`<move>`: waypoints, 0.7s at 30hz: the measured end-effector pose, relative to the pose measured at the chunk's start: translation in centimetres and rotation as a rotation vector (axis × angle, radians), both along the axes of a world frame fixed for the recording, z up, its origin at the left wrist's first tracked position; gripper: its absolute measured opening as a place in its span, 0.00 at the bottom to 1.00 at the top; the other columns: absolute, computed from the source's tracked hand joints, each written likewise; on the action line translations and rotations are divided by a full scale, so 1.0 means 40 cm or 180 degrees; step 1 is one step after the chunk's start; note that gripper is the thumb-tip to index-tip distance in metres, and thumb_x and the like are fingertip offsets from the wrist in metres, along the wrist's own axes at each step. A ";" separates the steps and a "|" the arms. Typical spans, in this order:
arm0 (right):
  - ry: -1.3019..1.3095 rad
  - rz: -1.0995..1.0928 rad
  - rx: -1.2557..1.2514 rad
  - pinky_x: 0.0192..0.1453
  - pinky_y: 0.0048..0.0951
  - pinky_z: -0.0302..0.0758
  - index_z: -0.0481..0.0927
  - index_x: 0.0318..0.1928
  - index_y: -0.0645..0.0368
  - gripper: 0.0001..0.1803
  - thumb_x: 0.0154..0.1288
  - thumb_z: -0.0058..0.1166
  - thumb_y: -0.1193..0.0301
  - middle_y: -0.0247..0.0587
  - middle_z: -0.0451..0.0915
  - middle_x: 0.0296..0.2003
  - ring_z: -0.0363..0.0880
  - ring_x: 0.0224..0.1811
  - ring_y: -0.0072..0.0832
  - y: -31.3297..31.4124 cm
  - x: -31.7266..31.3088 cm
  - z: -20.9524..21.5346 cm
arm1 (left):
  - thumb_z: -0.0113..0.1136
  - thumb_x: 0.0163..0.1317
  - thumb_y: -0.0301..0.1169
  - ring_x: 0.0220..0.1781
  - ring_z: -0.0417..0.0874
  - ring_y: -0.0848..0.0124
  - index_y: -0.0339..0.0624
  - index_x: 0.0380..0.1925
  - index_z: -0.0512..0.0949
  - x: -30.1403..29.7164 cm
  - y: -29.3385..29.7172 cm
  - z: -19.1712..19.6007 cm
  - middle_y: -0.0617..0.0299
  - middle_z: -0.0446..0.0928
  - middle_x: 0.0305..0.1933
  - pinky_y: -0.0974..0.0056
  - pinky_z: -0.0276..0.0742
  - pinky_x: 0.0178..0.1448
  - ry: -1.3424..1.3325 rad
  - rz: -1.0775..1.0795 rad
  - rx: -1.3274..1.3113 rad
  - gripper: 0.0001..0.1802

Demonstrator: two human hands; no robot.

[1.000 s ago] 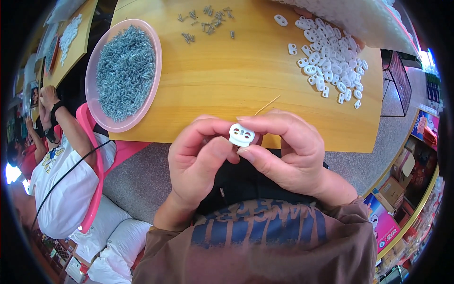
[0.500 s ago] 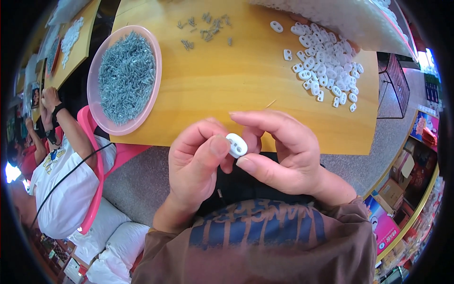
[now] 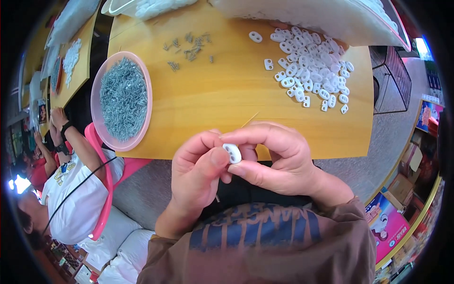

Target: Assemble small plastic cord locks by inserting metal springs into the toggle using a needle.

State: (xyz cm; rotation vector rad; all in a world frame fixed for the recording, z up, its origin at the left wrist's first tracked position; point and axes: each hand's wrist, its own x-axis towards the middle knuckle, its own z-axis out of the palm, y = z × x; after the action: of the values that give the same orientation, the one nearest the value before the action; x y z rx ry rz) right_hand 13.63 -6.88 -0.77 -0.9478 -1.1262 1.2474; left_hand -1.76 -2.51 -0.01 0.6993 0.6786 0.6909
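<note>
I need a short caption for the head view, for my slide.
Both hands, left hand and right hand, pinch a small white two-hole piece above a wooden table.

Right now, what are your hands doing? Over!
Left hand and right hand both pinching one white two-hole piece. Held above wooden table edge. Nothing in the way.

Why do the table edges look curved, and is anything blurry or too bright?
Head view: the fisheye lens bends the wooden table toward the dark round rim. The hands and the white two-hole piece are sharp. Light is even with soft shadows. The pile of white pieces stays readable, and only a patch at the far right rim glares.
</note>
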 end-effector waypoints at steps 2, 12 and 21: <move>-0.0150 -0.0074 0.0070 0.33 0.20 0.69 0.73 0.45 0.66 0.17 0.51 0.57 0.80 0.36 0.74 0.26 0.71 0.24 0.17 0.002 0.012 0.002 | 0.53 0.59 0.30 0.23 0.69 0.81 0.37 0.30 0.72 0.009 0.006 0.000 0.63 0.72 0.29 0.79 0.64 0.25 0.0082 -0.0077 -0.0088 0.07; -0.0518 -0.0259 0.0327 0.28 0.19 0.66 0.76 0.43 0.64 0.17 0.49 0.57 0.80 0.34 0.72 0.23 0.68 0.22 0.19 0.014 0.058 0.016 | 0.53 0.59 0.30 0.20 0.67 0.81 0.38 0.29 0.72 0.039 0.032 0.020 0.62 0.72 0.25 0.77 0.63 0.25 0.0116 0.0008 -0.0211 0.07; -0.0719 -0.0392 0.0220 0.28 0.21 0.64 0.76 0.41 0.62 0.12 0.53 0.55 0.76 0.34 0.71 0.22 0.68 0.23 0.22 -0.002 0.061 -0.022 | 0.51 0.59 0.30 0.19 0.65 0.80 0.38 0.28 0.70 0.033 0.193 0.130 0.67 0.67 0.19 0.74 0.61 0.27 0.0799 0.0433 0.0840 0.07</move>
State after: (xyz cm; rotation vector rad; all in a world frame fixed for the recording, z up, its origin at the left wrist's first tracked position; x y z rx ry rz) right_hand 16.08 -6.98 -1.64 -1.1088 -1.2582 1.0142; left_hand -0.44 5.22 5.18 1.0008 0.8803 0.8352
